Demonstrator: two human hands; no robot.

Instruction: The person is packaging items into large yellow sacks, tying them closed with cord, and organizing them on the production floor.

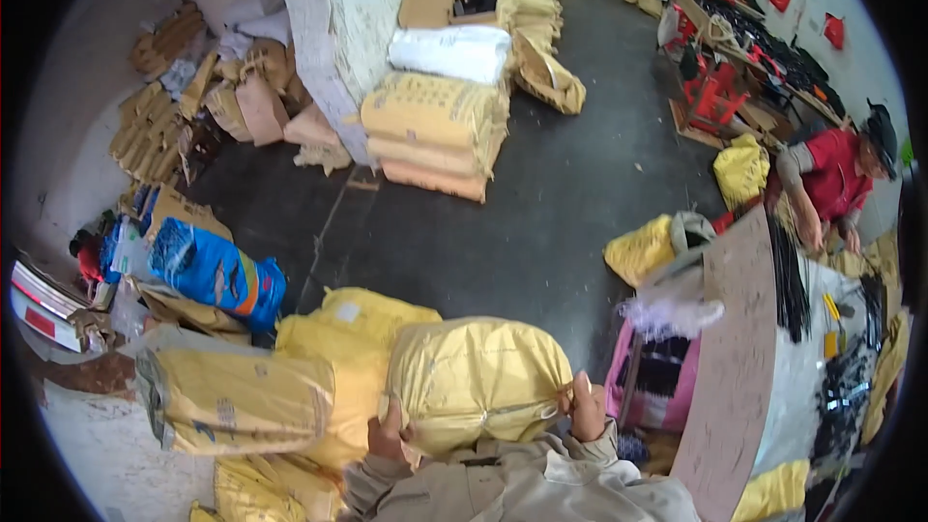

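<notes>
A full yellow woven sack (480, 367), creased and bulging, is in front of my body at the lower middle of the head view. My left hand (389, 433) is closed on its left side, low down near my sleeve. On the opposite side my right hand (586, 408) grips the sack's right edge, thumb up and fingers curled in. What lies under the sack is hidden. Just to its left are more yellow sacks (353, 329), and a brownish-yellow sack (237, 401) with a grey end lies beside them.
Stacked paper sacks (425, 121) stand by the white pillar (324, 29). A blue bag (208, 271) is at left, near heaped brown sacks (145, 140). At right, a person in red (836, 174) works at a table (725, 329); a pink bag (677, 377) hangs near its edge.
</notes>
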